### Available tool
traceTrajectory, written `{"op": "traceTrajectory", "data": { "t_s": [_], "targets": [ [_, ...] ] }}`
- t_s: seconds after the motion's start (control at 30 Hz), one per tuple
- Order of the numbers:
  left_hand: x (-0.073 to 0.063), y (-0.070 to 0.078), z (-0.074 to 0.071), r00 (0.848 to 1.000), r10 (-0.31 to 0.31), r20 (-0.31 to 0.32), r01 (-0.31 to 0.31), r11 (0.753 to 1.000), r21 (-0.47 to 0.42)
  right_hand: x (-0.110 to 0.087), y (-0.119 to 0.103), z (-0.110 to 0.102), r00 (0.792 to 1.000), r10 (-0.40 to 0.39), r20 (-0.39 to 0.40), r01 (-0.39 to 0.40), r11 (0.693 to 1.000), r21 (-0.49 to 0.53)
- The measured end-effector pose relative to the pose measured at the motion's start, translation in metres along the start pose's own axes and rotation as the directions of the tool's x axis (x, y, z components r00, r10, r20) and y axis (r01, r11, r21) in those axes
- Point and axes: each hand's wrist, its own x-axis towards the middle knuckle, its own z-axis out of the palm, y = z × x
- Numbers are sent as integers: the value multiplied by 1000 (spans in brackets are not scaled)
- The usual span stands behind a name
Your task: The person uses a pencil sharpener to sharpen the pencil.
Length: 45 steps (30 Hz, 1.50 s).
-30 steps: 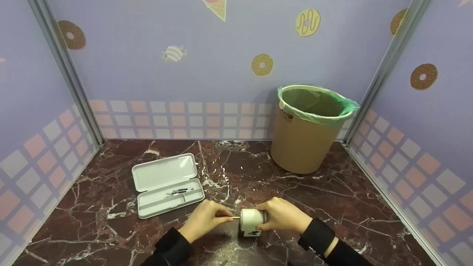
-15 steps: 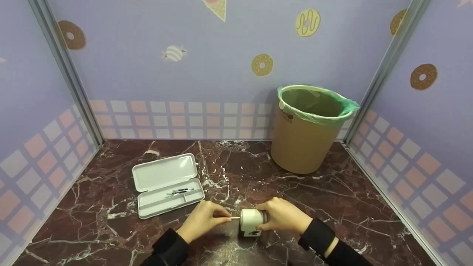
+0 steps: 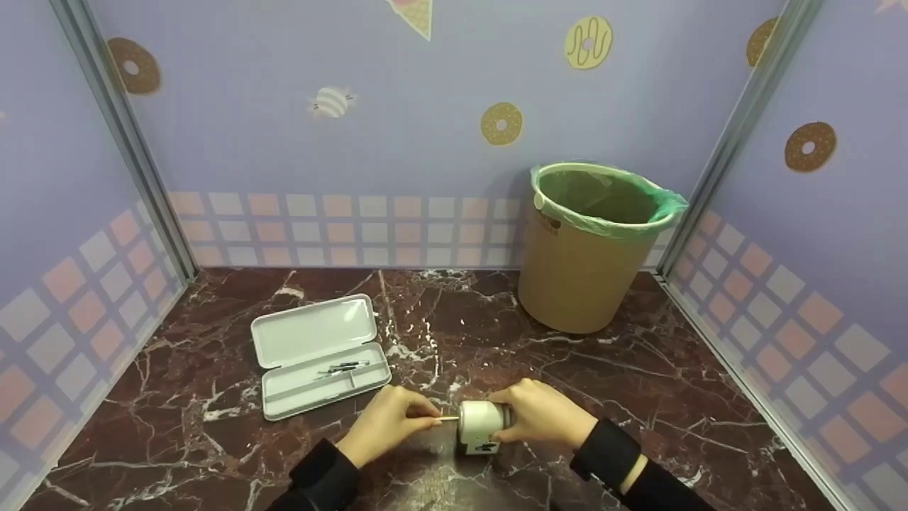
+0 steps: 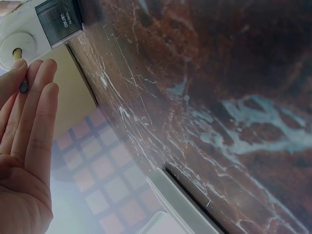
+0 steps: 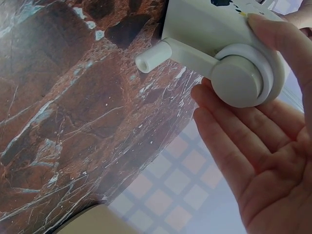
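In the head view, a cream crank pencil sharpener (image 3: 484,424) lies at the front middle of the table. A short thin pencil (image 3: 448,418) points into the hole in its left side. My left hand (image 3: 389,423) pinches this pencil between thumb and fingers; its dark outer end pokes past the fingers in the left wrist view. My right hand (image 3: 545,416) holds the sharpener's body from the right, thumb on the near side and fingers on the far side. The crank handle (image 5: 155,56), beside that palm, is untouched. A dark clear shavings drawer (image 4: 58,22) shows on the sharpener.
An opened white pencil case (image 3: 316,333) lies to the left, with a few small dark pens (image 3: 345,367) inside. At the back right stands a tan bin (image 3: 582,277) with a green liner. Patterned wall panels (image 3: 340,156) enclose the dark marbled table (image 3: 638,397).
My left hand has drawn slightly left, and a little more of the pencil shows between its fingertips and the sharpener. The right hand and sharpener stay put; the head view has shifted slightly.
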Motion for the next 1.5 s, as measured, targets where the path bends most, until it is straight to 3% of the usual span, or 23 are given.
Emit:
{"op": "traceTrajectory", "data": {
  "t_s": [1.5],
  "targets": [
    [2,-3,-4,1000,0,31,0,1000,-13,0,-1,0,1000,-5,-11,4,999,-32]
  ]
}}
